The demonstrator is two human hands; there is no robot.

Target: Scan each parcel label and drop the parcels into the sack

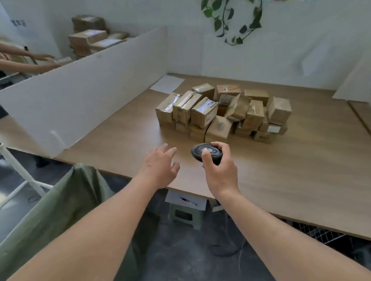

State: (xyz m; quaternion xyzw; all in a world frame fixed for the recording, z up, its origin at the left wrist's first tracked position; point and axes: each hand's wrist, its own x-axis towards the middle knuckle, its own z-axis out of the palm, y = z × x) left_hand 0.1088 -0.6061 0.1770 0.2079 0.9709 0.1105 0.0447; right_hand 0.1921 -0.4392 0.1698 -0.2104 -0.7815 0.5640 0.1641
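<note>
A heap of several small brown cardboard parcels [224, 112] lies on the wooden table [301, 165], just beyond my hands. My right hand [220, 168] grips a black handheld scanner [206, 152] a little in front of the heap's near edge. My left hand [161, 166] hovers over the table's near edge with fingers spread and nothing in it, left of the scanner. A green sack [54, 215] hangs open at the lower left, below and beside the table's corner, partly hidden by my left forearm.
White partition boards [80, 99] wall the table on the left and back. A white sheet [167, 84] lies at the far corner. Another person's arms [23, 61] reach over more boxes [89, 36] beyond the partition. A small stool [187, 214] stands under the table.
</note>
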